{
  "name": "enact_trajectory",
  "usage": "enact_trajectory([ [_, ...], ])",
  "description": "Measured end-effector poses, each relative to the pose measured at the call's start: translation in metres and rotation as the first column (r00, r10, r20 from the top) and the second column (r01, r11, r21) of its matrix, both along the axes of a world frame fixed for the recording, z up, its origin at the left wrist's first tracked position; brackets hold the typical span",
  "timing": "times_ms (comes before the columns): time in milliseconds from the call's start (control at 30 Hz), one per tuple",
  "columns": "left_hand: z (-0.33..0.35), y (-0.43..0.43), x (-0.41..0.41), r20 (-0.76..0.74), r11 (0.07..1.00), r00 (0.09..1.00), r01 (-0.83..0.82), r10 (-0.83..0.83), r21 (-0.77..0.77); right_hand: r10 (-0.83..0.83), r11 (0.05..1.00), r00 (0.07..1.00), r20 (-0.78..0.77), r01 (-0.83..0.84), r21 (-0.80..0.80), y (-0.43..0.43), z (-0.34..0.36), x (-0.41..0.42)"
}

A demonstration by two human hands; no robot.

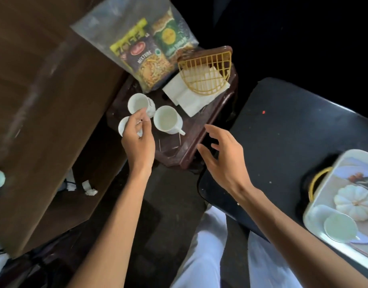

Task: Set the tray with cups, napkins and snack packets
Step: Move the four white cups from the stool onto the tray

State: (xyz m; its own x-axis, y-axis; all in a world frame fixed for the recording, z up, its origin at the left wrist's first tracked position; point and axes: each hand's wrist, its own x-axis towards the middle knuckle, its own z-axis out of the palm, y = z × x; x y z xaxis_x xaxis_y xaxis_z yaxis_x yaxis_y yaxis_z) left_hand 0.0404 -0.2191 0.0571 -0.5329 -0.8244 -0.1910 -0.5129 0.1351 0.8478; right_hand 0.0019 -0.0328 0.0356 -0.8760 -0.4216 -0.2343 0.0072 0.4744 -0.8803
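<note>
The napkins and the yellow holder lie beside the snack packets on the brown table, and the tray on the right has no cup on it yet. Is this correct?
Not quite: the tray already carries a white cup, as the head view shows. The napkins and the yellow holder do lie beside the snack packets on the brown table.

This looks like a lived-in room of a home, laid out for tea. A small dark-brown side table (191, 140) carries white teacups (167, 119), branded snack packets (145, 59) in a clear bag (100, 23), and paper napkins (185, 98) under a yellow plastic holder (206, 73). A pumpkin-printed serving tray (343, 177) sits at the right edge of a black table (282, 132). Brown wooden furniture (44, 90) stands on the left, and crumpled paper scraps (89, 189) lie on the floor (168, 194).
</note>
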Motion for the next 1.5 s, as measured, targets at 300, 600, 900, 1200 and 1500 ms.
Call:
enact_trajectory([
  [300, -0.021, -0.018, -0.007, -0.027, 0.988, 0.997, 0.082, -0.079, 0.129, -0.066, 0.997, 0.994, 0.082, 0.062, 0.048, -0.076, -0.025, -0.009],
  [600, -0.021, -0.015, -0.010, -0.041, 0.955, 0.998, -0.028, 0.042, 0.295, -0.244, 0.970, 0.958, 0.148, 0.243, 0.024, -0.097, -0.037, -0.008],
  [900, -0.020, -0.011, -0.011, -0.080, 0.905, 0.987, -0.097, 0.142, 0.415, -0.269, 0.963, 0.957, 0.112, 0.265, 0.048, -0.092, -0.046, -0.001],
  [1200, -0.012, 0.019, 0.002, -0.083, 0.891, 0.991, -0.059, 0.107, 0.449, -0.292, 0.954, 0.950, 0.110, 0.297, -0.028, -0.043, -0.032, 0.007],
  [1500, -0.006, 0.120, 0.017, -0.002, 0.893, 0.987, 0.144, -0.158, 0.427, -0.339, 0.941, 0.940, 0.046, 0.339, -0.005, 0.081, -0.006, 0.031],
])
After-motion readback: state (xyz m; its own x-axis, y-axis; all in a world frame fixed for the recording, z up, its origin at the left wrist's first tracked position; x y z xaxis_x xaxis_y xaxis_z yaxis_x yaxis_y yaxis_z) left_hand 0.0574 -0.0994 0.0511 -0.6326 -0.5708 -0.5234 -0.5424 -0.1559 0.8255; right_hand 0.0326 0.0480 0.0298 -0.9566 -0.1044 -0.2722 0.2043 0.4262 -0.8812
